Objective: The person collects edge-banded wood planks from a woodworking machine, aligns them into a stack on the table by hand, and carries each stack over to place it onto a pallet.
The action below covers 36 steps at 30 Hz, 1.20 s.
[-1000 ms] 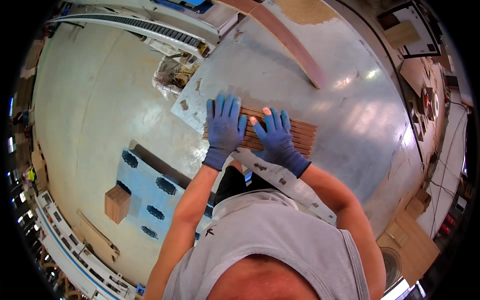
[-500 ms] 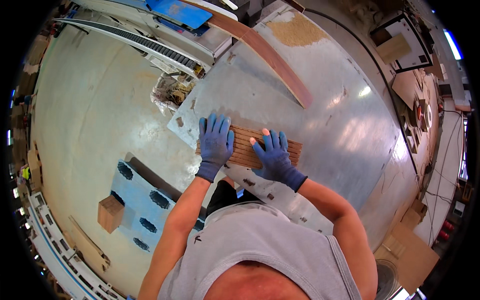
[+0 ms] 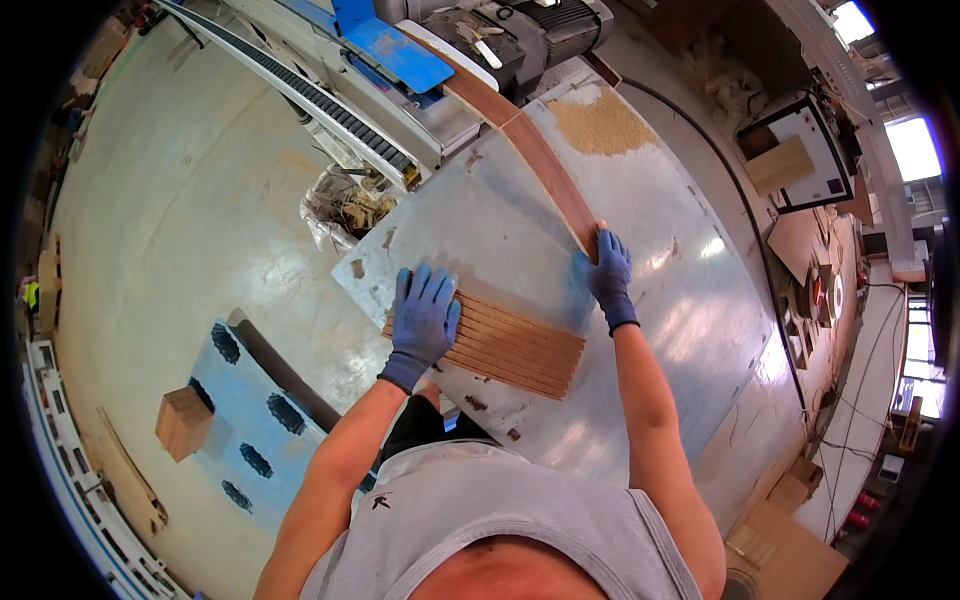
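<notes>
A row of narrow brown wooden strips point(image 3: 515, 348) lies side by side on the metal table point(image 3: 690, 330), close to my body. My gloved left hand point(image 3: 424, 318) rests flat across the row's left end, fingers stretched out. Farther away and to the right, my gloved right hand point(image 3: 608, 275) is at the near end of a long reddish-brown wooden strip point(image 3: 548, 170). The fingers close round that end, partly hiding it. The long strip runs back to the machine point(image 3: 430, 115) at the far left.
Sawdust point(image 3: 603, 122) lies at the table's far end. Left of the table are a bag of scraps point(image 3: 345, 208), a roller conveyor point(image 3: 330, 105) and a blue panel with holes point(image 3: 255, 420) beside a wooden block point(image 3: 184, 424). A black cable point(image 3: 735, 165) runs along the right.
My right hand has left the row of strips and moved away to the long strip's end. The row has turned and its right end has come nearer me. My left hand stays on it.
</notes>
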Each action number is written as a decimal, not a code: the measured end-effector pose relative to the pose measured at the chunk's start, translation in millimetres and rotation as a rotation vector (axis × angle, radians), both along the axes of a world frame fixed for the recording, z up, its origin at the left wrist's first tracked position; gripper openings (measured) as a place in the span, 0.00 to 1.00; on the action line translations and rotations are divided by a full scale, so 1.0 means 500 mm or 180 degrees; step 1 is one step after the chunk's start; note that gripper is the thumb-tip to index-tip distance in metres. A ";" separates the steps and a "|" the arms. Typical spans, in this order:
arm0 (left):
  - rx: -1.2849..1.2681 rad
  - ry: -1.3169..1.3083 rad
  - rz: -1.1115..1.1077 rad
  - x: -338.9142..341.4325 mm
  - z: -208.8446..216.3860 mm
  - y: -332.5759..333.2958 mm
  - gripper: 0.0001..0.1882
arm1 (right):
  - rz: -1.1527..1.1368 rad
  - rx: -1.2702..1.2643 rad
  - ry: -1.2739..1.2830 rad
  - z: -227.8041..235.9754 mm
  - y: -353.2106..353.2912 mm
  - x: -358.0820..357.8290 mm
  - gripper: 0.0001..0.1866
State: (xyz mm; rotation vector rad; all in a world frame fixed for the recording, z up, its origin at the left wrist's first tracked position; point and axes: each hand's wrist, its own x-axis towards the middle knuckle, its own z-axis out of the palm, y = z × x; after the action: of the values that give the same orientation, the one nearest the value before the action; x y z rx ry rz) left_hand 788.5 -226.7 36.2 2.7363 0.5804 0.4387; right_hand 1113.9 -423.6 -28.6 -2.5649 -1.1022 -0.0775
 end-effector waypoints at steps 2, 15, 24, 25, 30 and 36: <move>-0.0011 -0.0004 0.0036 -0.003 0.000 0.002 0.22 | 0.0106 0.0485 -0.0249 -0.027 -0.013 0.002 0.38; -0.0101 0.0077 0.0075 -0.006 0.008 0.008 0.23 | -0.0007 0.0340 0.0153 0.010 -0.015 -0.023 0.36; -0.0094 0.0022 0.0062 -0.008 0.007 0.008 0.23 | 0.0009 0.0225 0.0148 0.019 -0.008 -0.031 0.36; -0.0095 0.0016 0.0067 -0.009 0.006 0.008 0.23 | 0.0008 0.0246 0.0138 0.021 -0.008 -0.033 0.36; -0.0069 0.0026 0.0065 -0.009 0.004 0.007 0.23 | -0.0007 0.0273 0.0252 0.043 -0.005 -0.042 0.35; -0.0116 0.0036 0.0061 -0.012 0.010 0.008 0.23 | -0.0240 0.1011 0.0118 0.090 -0.011 -0.128 0.28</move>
State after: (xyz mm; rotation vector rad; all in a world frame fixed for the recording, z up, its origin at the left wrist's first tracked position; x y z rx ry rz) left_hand 782.3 -222.5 40.9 2.7026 0.6120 0.4134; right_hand 1049.8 -429.1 16.3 -2.3123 -0.8987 -0.2054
